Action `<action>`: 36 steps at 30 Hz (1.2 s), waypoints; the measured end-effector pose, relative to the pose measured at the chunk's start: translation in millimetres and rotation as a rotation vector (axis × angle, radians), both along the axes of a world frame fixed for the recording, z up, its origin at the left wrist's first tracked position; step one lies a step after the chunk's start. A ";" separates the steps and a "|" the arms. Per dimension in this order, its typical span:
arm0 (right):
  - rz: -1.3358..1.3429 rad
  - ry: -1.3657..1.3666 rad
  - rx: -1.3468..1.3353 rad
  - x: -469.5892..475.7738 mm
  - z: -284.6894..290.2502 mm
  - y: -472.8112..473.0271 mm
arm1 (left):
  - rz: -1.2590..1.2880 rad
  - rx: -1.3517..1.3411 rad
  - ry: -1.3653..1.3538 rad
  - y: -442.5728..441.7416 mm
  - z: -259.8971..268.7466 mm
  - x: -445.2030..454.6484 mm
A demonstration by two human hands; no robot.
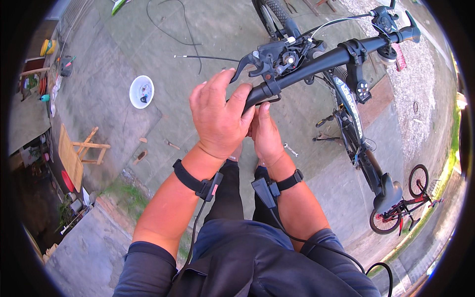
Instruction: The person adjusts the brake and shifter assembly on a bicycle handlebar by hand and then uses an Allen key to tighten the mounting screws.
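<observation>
A mountain bike's black handlebar slants across the upper middle. My left hand wraps its near end, fingertips by the brake lever. The lever and shifter unit is clamped to the bar, its inner parts exposed. From it a black cable with a metal tip sticks out to the left. Below the bar end is my right hand, thumb up against a thin black bent rod, apparently a hex key, reaching the underside of the clamp. Its other fingers are partly hidden by my left hand.
The bike frame and saddle stretch down the right. On the concrete lie a spanner, a brush and a loose black cable. A white bucket and wooden folding stool are left; another bicycle is lower right.
</observation>
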State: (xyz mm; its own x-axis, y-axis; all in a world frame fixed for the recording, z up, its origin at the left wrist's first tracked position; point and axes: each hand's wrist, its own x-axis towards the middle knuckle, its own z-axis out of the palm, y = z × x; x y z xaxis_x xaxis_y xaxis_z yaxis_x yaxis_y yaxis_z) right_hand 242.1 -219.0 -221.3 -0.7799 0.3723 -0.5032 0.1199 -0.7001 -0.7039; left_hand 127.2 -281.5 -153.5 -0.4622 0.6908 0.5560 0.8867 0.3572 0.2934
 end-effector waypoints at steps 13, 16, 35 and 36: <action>-0.063 -0.069 -0.093 -1.4 15.8 -8.5 | -0.040 -0.017 -0.085 -2.1 6.6 -1.9; -0.084 -0.055 -0.142 -0.7 13.5 -11.6 | -0.045 -0.029 -0.107 -2.3 8.9 -1.8; -0.110 -0.091 -0.206 7.2 32.5 -16.7 | -0.085 -0.077 -0.171 -2.7 14.1 -2.2; -0.114 -0.100 -0.206 7.0 34.7 -17.0 | -0.085 -0.079 -0.168 -2.8 14.0 -2.2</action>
State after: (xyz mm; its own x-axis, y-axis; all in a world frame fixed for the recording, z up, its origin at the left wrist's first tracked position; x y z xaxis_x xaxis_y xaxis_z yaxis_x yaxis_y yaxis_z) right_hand 249.2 -236.0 -186.6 -0.6816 0.3362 -0.6499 0.0940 -0.8406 -0.5334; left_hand 125.0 -284.3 -139.5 -0.4818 0.7698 0.4187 0.8558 0.3107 0.4135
